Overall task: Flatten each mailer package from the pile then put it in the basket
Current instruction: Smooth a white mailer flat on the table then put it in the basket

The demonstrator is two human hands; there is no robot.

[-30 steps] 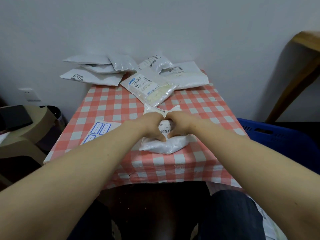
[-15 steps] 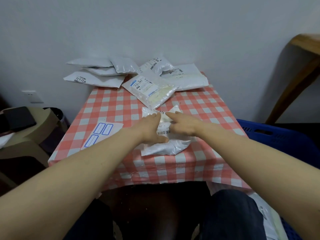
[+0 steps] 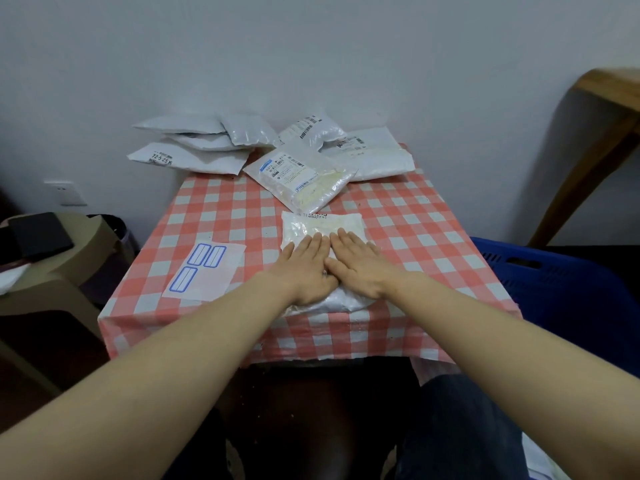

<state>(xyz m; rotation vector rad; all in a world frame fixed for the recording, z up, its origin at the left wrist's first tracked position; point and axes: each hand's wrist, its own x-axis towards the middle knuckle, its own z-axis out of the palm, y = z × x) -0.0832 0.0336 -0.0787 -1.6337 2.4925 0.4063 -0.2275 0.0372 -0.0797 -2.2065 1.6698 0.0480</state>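
Mailer package (image 3: 322, 224) lies on counter (image 3: 221, 216) near front edge, just beside nearest bag of pile (image 3: 301, 174) at wall side. Left hand (image 3: 306, 271) and right hand (image 3: 362, 268) side by side on top, palms down. Fingers (image 3: 313, 241) straight, close together, grasping nothing; flat pressure likely expels air evenly. Basket (image 3: 554, 282) stands right of counter, probably placed for short transfer.

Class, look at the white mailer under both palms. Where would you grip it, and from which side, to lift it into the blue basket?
Probably its right long edge, pinched from the right by the right hand. The mailer lies flat and thin on the table, so only an edge offers a hold, and the basket stands on that side.
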